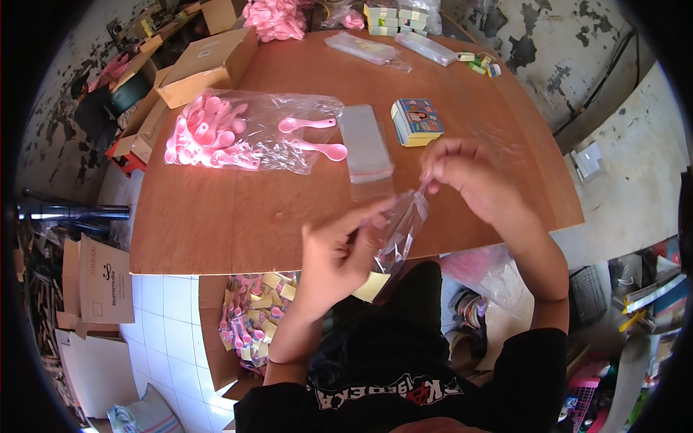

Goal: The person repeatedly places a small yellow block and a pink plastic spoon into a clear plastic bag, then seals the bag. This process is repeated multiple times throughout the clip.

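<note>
Above the table's front edge I hold a small clear plastic bag (406, 229) between both hands. My left hand (336, 252) is closed round its left side. A pale yellow card (372, 287) shows at the bag's lower end. My right hand (473, 180) pinches the bag's upper end. Just beyond my hands lies a stack of flat clear bags (366, 141), beside a stack of printed cards (419, 121). To the left, a large clear bag (267, 108) holds many pink plastic spoons (206, 137). Two loose pink spoons (321, 149) rest at its right end.
Below the table's edge on the left, an open carton (209, 325) holds packed pink spoons with yellow cards. On the brown tabletop (238, 224), a cardboard box (206, 68) stands at the far left. A pink spoon heap (274, 20) and card stacks (395, 18) are at the back.
</note>
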The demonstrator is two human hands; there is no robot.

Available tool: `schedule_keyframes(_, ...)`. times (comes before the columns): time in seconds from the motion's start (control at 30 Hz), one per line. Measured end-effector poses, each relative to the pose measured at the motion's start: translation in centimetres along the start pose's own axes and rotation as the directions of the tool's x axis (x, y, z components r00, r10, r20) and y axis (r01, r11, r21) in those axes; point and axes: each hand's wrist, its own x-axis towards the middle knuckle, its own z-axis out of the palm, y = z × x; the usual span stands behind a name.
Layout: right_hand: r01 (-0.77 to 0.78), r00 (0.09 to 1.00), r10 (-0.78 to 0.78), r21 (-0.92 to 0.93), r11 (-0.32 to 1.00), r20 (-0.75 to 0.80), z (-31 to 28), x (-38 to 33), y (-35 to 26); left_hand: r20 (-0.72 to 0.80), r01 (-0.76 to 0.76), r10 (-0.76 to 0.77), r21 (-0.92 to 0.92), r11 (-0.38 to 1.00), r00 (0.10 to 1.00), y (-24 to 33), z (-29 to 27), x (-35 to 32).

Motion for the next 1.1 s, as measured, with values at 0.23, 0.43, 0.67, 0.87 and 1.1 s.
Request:
schedule_keyframes(0.23, -0.235, 0.967, 0.205, -0.224, 0.946, -0.150, -19.7, 4.0, 3.9, -0.120, 0.081, -0.099, -0.150, 0.985, 0.988, -0.3, -0.4, -0.3)
schedule_keyframes(0.43, -0.740, 0.447, -0.600, -0.651, 0.169, -0.663, -26.8, 6.3, 4.7, -0.171, 0.128, -0.158, -0.176, 0.976, 0.972, -0.5, 0.1, -0.6)
schedule_keyframes(0.67, -0.526, 0.825, -0.290, -0.846, -0.085, -0.484, -25.4, 8.4, 8.6, -0.160, 0.166, -0.185, -0.125, 0.978, 0.969, -1.1, 0.6, -0.5)
schedule_keyframes(0.87, -0.305, 0.919, -0.245, -0.951, 0.052, -0.309, -25.6, 7.8, 6.0, -0.152, 0.165, -0.185, -0.133, 0.977, 0.971, -1.4, 0.0, -0.2)
schedule_keyframes(1.1, 0.051, 0.951, -0.248, -0.698, 0.714, -0.183, -11.5, 3.1, -1.4, -0.151, 0.102, -0.160, -0.334, 0.937, 0.975, -0.3, 0.6, 0.7)
